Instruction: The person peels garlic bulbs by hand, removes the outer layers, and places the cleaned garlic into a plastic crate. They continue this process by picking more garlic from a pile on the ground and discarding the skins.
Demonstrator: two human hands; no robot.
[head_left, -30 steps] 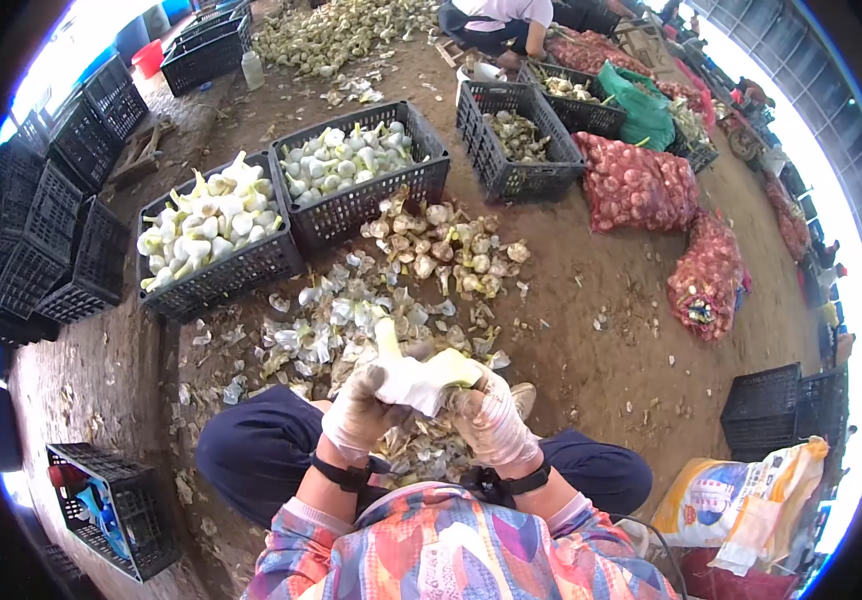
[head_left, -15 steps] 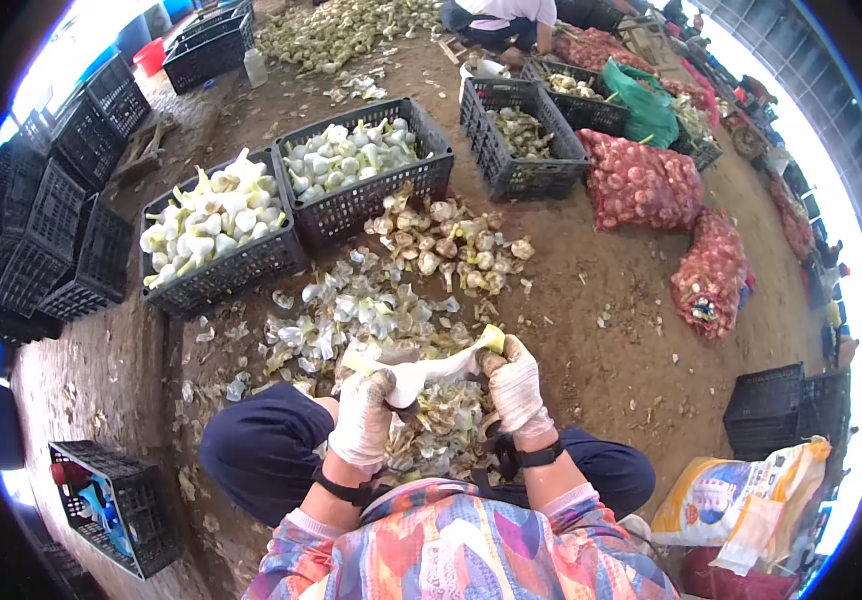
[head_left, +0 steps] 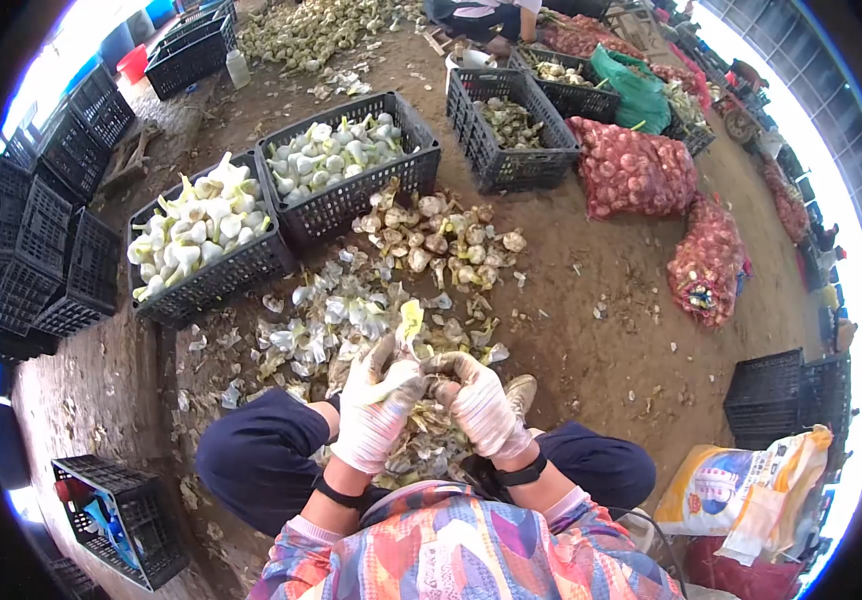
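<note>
My left hand (head_left: 376, 405), in a soiled white glove, is closed around a garlic (head_left: 410, 322) whose pale yellow-green stalk end sticks up above the fingers. The bulb itself is mostly hidden by the gloves. Against it from the other side, my right hand (head_left: 479, 408) has thumb and fingers pinched together on the same garlic. Below and beyond the hands lies a heap of loose white garlic skins (head_left: 336, 315). A pile of unpeeled, brownish garlic bulbs (head_left: 441, 240) rests on the ground just past it.
Two black crates, one heaped with white garlic (head_left: 206, 225) and another with garlic (head_left: 336, 155), stand ahead on the left. A third crate (head_left: 516, 165) and red mesh sacks (head_left: 636, 170) are to the right. Empty crates (head_left: 71, 260) stack far left. Another person (head_left: 486, 22) crouches at the back.
The garlic was stretched sideways between my separated hands; now my hands are close together and its stalk end points up. The view has shifted slightly.
</note>
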